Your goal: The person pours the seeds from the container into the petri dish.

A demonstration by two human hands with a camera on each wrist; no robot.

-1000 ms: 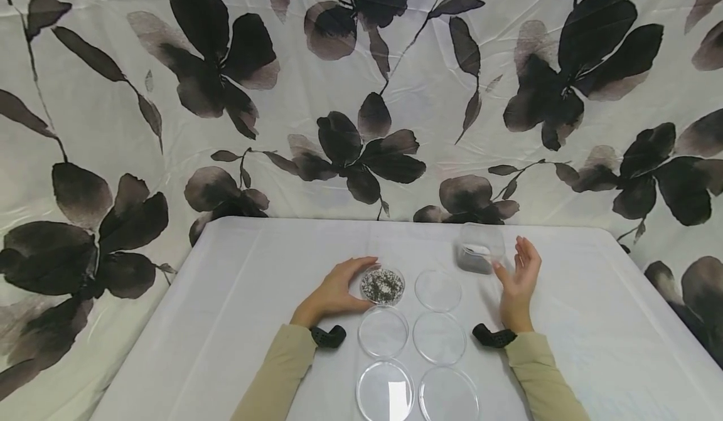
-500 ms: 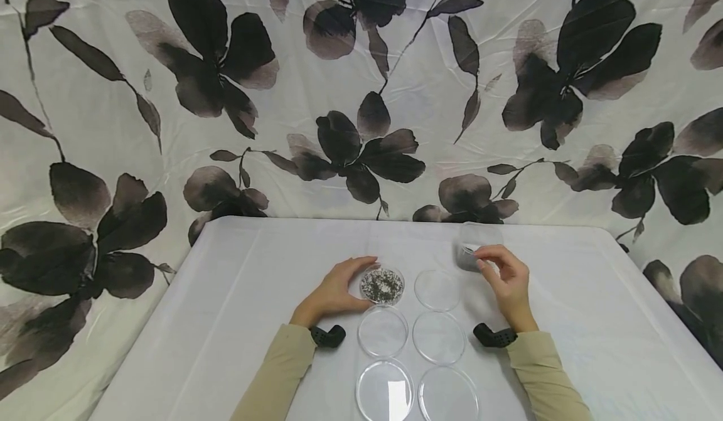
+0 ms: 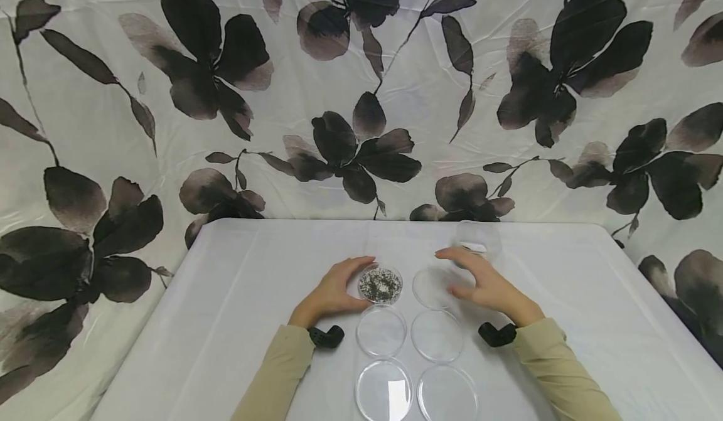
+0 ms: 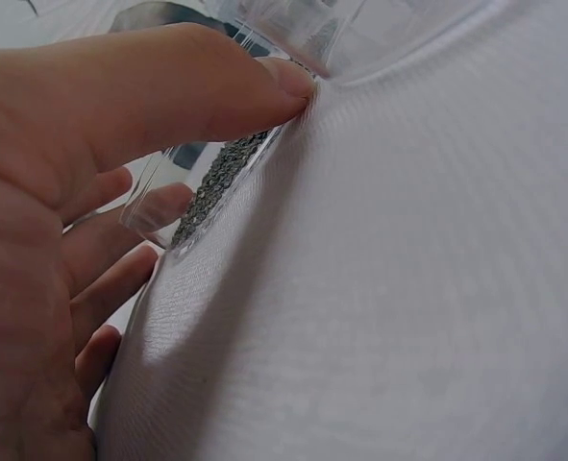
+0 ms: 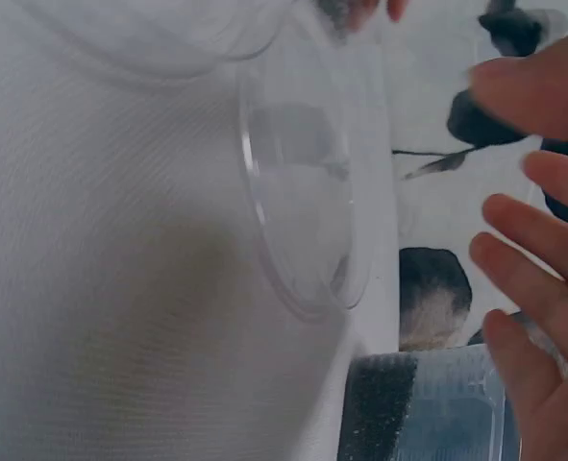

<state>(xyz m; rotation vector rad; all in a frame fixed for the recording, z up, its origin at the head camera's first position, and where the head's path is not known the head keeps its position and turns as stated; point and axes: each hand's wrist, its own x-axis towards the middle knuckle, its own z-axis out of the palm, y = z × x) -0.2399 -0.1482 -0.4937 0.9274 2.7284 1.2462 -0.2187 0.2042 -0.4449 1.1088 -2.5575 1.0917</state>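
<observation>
Curving round the speckled dish, left grip.

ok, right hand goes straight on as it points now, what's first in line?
Likely the back-right clear dish, just ahead of the right hand in the head view. Height is hard to judge; if it passes over, the filled dish probably comes next.

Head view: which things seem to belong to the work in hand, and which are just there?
Likely part of the work:
dish of dark grains, held by the left hand
right hand, holding nothing visible
five clear rounds, dishes or lids, I can't tell
clear container with dark material

Likely just there:
floral cloth
white table
black wrist devices
</observation>
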